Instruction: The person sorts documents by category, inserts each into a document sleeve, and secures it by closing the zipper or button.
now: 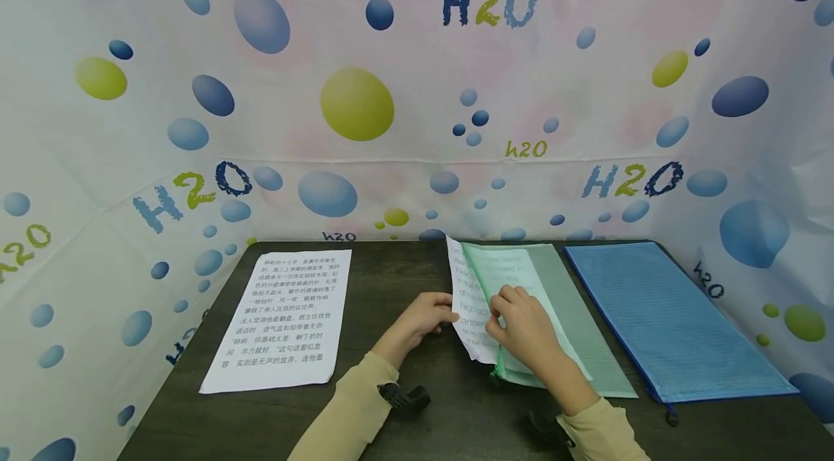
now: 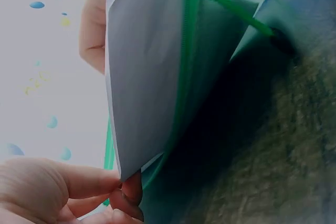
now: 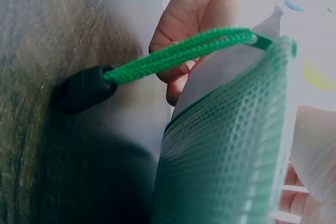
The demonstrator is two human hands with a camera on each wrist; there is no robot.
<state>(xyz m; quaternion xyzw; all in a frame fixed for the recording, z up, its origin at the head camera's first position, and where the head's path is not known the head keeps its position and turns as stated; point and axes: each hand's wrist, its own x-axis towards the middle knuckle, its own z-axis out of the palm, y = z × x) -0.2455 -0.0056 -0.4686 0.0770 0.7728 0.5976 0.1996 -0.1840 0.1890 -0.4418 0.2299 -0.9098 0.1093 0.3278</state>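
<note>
Between my hands, a printed sheet of paper (image 1: 464,320) sticks out of the left, open side of a green mesh zipper bag (image 1: 586,331). Finger and thumb of my left hand (image 1: 426,316) pinch the sheet's left edge; the left wrist view shows that pinch at a corner of the sheet (image 2: 142,82). My right hand (image 1: 526,331) grips the bag's upper layer near its zipper, over the part of the sheet seen through the mesh. In the right wrist view the bag's edge (image 3: 226,145) is lifted and hides part of the right fingers.
Left on the dark table (image 1: 378,410) lies a sheet with Chinese text (image 1: 276,316). A blue zipper bag (image 1: 677,323) lies flat at the right. The green bag's cord with a black pull tab (image 3: 86,88) hangs at its near corner. A patterned cloth (image 1: 417,85) stands behind.
</note>
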